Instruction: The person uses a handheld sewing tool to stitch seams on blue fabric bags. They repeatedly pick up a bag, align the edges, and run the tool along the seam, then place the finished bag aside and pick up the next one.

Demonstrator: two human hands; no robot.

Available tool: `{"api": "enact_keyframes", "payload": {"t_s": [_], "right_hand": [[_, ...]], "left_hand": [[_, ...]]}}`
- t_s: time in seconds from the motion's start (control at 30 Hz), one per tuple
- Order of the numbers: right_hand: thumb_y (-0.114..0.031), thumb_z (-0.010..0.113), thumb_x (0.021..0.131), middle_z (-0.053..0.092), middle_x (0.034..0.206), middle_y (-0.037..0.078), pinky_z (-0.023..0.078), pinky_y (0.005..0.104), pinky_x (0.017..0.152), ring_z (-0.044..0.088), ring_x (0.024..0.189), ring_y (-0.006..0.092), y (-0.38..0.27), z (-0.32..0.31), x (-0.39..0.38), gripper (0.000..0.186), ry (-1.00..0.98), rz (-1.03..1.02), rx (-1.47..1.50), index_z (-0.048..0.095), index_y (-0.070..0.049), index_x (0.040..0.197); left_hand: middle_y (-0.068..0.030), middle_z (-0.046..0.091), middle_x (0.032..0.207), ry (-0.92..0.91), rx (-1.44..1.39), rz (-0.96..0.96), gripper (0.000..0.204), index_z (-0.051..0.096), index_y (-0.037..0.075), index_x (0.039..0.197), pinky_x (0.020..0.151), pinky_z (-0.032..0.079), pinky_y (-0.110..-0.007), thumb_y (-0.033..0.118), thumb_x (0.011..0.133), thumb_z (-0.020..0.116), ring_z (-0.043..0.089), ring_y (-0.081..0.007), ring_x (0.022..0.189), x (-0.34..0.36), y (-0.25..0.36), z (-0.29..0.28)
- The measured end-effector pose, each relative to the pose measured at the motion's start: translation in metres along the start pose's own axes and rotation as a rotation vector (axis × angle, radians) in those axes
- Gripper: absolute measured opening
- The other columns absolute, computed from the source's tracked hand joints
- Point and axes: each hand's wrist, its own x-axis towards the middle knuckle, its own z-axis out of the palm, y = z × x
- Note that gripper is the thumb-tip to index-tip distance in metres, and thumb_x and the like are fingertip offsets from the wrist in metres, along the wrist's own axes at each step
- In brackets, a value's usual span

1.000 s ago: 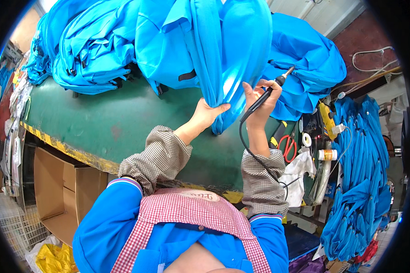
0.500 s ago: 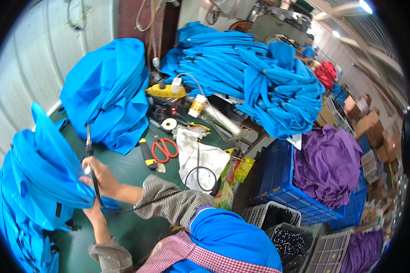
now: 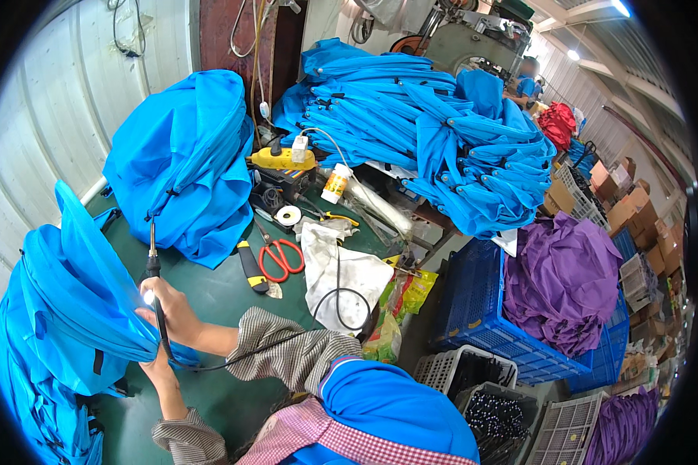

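Note:
My right hand [image 3: 172, 310] is closed around the dark handle of a soldering iron [image 3: 153, 249], whose metal tip points up, close to a blue fabric bundle [image 3: 182, 155]. A black cord runs from the iron back across my sleeve. Below it, my left hand [image 3: 161, 373] pinches the lower edge of a blue fabric piece [image 3: 85, 287], which stands in loose folds at the left. A bright spot of light shows beside my right fingers. The fabric partly hides the fingertips of both hands.
On the green table [image 3: 209, 291] lie red-handled scissors [image 3: 281, 260], a yellow-and-black utility knife [image 3: 252, 267], a solder spool [image 3: 288, 215], a white cloth [image 3: 341, 275] and a yellow power strip [image 3: 283, 159]. Blue fabric is stacked [image 3: 411, 116] behind. Purple fabric [image 3: 562, 283] fills a blue crate [image 3: 473, 302] at right.
The view has shifted slightly. My right hand and the soldering iron sit slightly lower against the fabric bundle; both hands keep their hold.

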Motion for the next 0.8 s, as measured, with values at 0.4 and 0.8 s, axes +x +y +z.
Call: {"api": "enact_keyframes", "payload": {"t_s": [0.4,0.8], "right_hand": [[-0.011,0.070,0.081,0.056,0.100,0.017,0.047,0.0357,0.070,0.056,0.083,0.0371,0.005,0.001,-0.004,0.035,-0.030,-0.034,-0.018,0.046,-0.004,0.106],[-0.012,0.067,0.081,0.049,0.083,0.013,0.037,0.0403,0.065,0.046,0.070,0.0322,0.001,0.007,-0.003,0.028,0.016,-0.069,0.050,0.045,-0.007,0.097]], "left_hand": [[-0.0004,0.059,0.106,0.022,0.037,-0.059,0.043,0.056,0.004,0.120,0.080,0.045,-0.026,0.020,0.082,0.069,0.057,-0.0105,0.091,0.002,-0.026,-0.016],[-0.0054,0.055,0.124,0.048,-0.016,-0.107,0.052,0.053,0.002,0.126,0.099,0.039,-0.034,0.011,0.078,0.072,0.054,-0.0191,0.113,-0.003,-0.022,-0.020]]}}
